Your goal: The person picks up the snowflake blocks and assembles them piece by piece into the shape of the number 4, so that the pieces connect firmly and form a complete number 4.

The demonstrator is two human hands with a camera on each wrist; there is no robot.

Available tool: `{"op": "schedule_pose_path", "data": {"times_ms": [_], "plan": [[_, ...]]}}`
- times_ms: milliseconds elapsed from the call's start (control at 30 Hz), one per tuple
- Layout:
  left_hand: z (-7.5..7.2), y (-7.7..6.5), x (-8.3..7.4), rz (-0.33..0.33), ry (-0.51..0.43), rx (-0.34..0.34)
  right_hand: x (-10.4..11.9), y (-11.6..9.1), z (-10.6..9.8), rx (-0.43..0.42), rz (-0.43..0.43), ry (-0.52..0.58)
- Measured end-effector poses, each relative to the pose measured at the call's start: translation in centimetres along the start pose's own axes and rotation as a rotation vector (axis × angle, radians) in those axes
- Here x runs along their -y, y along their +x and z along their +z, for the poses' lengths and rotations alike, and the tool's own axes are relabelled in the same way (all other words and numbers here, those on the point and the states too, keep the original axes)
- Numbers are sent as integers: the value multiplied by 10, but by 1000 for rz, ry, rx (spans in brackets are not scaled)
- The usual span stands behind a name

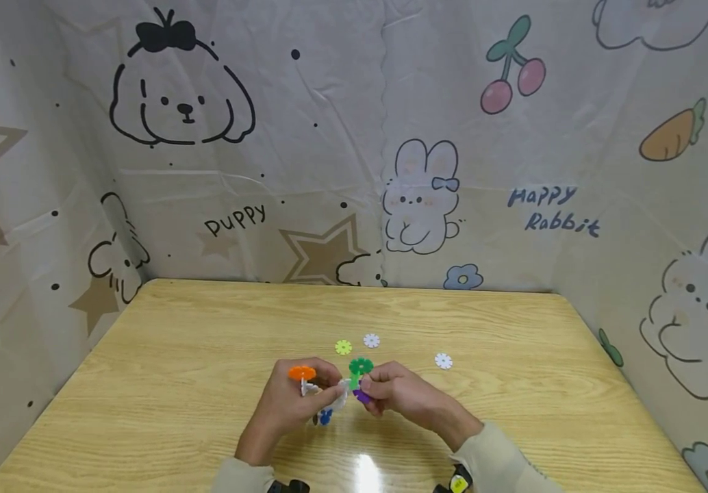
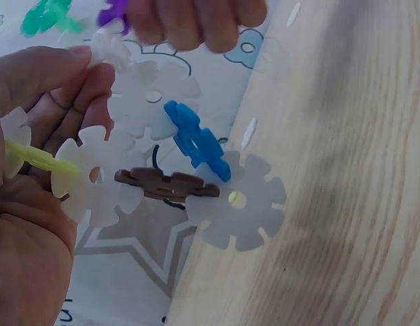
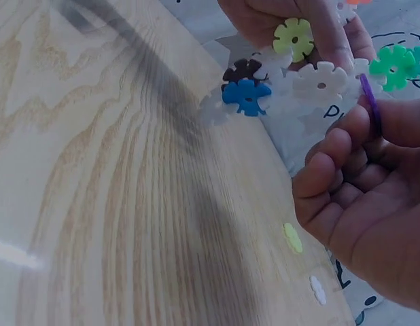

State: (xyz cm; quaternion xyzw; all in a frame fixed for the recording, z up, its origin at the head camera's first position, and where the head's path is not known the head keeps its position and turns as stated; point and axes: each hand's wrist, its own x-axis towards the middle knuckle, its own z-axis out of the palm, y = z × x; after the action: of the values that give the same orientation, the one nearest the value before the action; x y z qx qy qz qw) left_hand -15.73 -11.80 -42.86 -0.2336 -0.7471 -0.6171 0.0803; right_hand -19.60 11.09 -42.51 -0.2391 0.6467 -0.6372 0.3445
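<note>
Over the table, my left hand holds a chain of interlocking snowflake discs, thumb and finger pinching a white disc. Slotted together in the chain are a brown disc, a blue disc, white discs and a yellow disc. An orange disc sticks up beside the left hand. Between thumb and fingers, my right hand pinches a purple disc against the chain's white end. Green discs stand out there too. Whether the purple disc is slotted in, I cannot tell.
Beyond the hands, a loose yellow-green disc and a white disc lie on the wooden table. Another white disc lies farther right. Printed cloth hangs around the table's back and sides.
</note>
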Motion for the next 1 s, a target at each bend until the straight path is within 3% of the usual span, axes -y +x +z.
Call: {"op": "schedule_pose_path", "data": {"times_ms": [267,400,1000], "plan": [[0,1,1,18,75,-18,-2,2,2,-40,-9,-37],[-3,1,1,-6,100,-30,-2,1,2,-70,-10,-96],[-13,-1,-1,-78,101,-47,-2,-6,-15,-187,43,-294]]}}
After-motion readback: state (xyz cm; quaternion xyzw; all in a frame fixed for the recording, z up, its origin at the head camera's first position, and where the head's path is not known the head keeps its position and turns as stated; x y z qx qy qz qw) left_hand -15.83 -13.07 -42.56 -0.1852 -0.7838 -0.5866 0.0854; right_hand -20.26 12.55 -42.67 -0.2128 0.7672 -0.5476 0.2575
